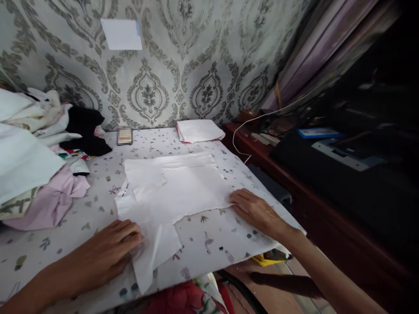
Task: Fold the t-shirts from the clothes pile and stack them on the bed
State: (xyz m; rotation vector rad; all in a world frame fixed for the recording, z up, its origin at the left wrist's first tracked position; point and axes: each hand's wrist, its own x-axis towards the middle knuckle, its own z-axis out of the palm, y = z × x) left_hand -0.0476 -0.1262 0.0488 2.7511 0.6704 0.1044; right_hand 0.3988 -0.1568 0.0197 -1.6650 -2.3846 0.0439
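A white shirt (pixel 186 192) lies partly folded over on the patterned sheet, with its collar end at the left and one sleeve (pixel 160 244) sticking out towards me. My left hand (pixel 113 246) is closed at the shirt's near left side, fingers curled on the cloth by that sleeve. At the right end, my right hand (pixel 252 209) pinches the near corner of the hem; its fingertips are partly hidden by the fabric and the hand itself. Wrinkles run across the far layer of the shirt.
A heap of loose clothes (pixel 42 161) lies at the left. By the wall are a folded white cloth (pixel 200 131) and a small box-like item (pixel 125 135). A dark red cabinet (pixel 294 192) with a white cable (pixel 262 114) stands right of the patterned sheet (pixel 209 240).
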